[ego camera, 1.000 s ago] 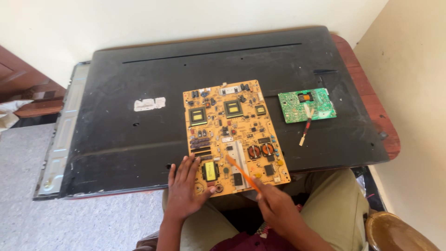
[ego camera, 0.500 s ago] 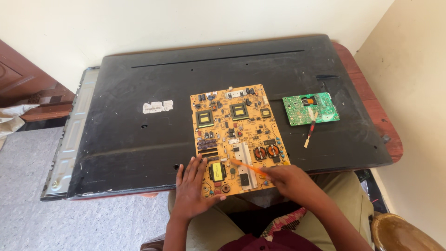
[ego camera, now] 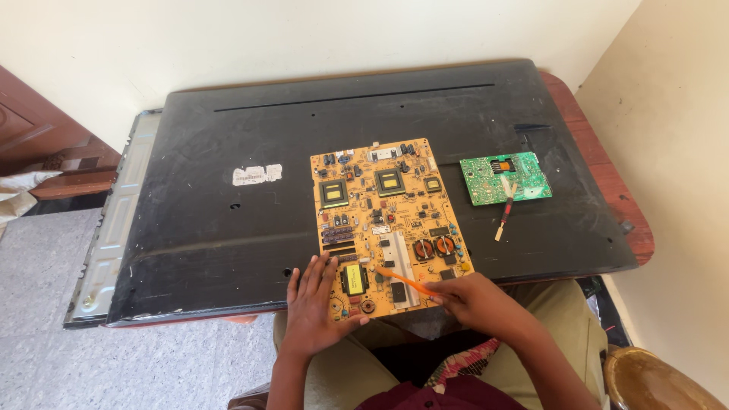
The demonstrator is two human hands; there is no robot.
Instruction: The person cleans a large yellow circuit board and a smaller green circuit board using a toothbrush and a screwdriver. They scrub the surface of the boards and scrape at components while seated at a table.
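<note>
A wide black flat-panel back (ego camera: 228, 228) lies face down and covers nearly all of the reddish-brown surface (ego camera: 607, 182), whose rim shows along the right edge. On the panel, right of its middle and close to its near edge, rests a yellow-orange circuit board (ego camera: 387, 224), rectangular and slightly turned, crowded with black square transformers, two copper-wound coils, dark capacitors and a pale strip running down its lower half. To the right of it, apart from it, sits a smaller green circuit board (ego camera: 505, 178) with a short red-and-white stick (ego camera: 504, 216) lying across its near edge. The left hand (ego camera: 319, 304) lies flat with fingers spread on the near left corner of the orange board, pressing it down and grasping nothing. The right hand (ego camera: 478, 300) is at the board's near right corner, closed around an orange pencil-like tool (ego camera: 402, 280) whose tip touches the board just beside the left hand's fingertips.
</note>
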